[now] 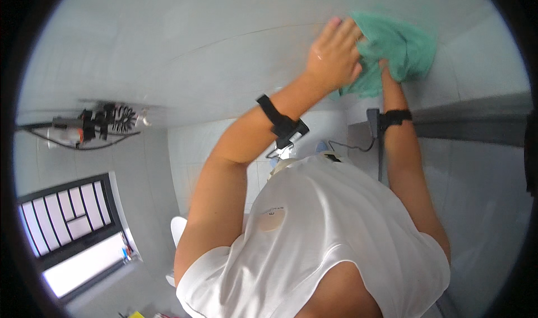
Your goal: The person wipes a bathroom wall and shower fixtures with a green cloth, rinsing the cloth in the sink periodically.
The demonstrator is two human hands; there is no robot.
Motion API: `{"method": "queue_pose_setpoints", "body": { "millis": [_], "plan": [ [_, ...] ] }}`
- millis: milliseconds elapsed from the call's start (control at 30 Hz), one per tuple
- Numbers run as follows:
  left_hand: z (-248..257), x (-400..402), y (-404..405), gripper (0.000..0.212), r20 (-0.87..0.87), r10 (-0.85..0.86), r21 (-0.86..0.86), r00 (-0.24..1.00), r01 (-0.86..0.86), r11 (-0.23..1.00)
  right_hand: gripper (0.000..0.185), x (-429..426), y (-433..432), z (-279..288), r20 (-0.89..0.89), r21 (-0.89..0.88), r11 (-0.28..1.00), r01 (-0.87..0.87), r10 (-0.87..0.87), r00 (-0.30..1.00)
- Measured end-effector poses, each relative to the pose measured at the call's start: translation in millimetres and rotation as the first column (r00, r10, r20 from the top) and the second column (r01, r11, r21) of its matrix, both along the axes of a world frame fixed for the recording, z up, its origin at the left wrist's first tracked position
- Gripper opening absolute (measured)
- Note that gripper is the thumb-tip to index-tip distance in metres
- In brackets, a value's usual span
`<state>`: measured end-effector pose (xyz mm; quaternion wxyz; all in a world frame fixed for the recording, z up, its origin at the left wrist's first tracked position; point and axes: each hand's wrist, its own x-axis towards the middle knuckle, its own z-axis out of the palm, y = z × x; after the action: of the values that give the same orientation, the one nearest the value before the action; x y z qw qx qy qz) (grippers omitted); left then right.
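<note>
A green cloth (403, 49), bunched in folds, lies against the pale tiled wall at the upper right. My left hand (336, 53) is spread flat at the wall, its back towards me, with fingers and thumb at the cloth's left edge; no grip on the cloth shows. My right hand (383, 63) is mostly hidden in the cloth, which wraps over it; only part of it and the wrist show. Both wrists wear black straps with small devices and cables.
A black wall-mounted fixture (94, 122) with a cable is at the left. A dark-framed barred window (71, 217) stands at the lower left, with small items on its sill. A dark horizontal rail (470, 120) runs along the right. A white object (178, 229) shows beside my left arm.
</note>
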<state>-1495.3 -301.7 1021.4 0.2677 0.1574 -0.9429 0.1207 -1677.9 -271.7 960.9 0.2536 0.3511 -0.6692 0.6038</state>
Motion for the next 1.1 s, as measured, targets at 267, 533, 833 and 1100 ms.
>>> {"method": "queue_pose_setpoints", "body": {
  "millis": [267,533,833,1100],
  "plan": [
    [-84.2,106.2,13.1,0.062,0.120,-0.087,0.330,0.989,0.043,0.943,0.048,126.1,-8.3,-84.1,0.787,-0.370,0.917,-0.151,0.395,0.473],
    [-201.5,391.3,59.1,0.057,0.810,0.097,0.574,0.578,-0.816,0.067,0.047,228.5,-68.7,-119.3,0.799,-0.561,0.827,-0.032,0.531,-0.281],
    [-260.7,652.4,271.6,0.046,0.880,0.472,0.474,-0.059,0.027,-0.880,0.047,484.8,-225.1,-71.2,0.409,-0.708,0.705,0.037,0.452,-0.793],
    [-242.6,630.7,247.8,0.047,0.851,0.483,0.476,0.207,0.086,-0.875,0.046,423.8,-204.1,-87.3,0.335,-0.735,0.655,0.175,0.575,-0.746]
  ]
}}
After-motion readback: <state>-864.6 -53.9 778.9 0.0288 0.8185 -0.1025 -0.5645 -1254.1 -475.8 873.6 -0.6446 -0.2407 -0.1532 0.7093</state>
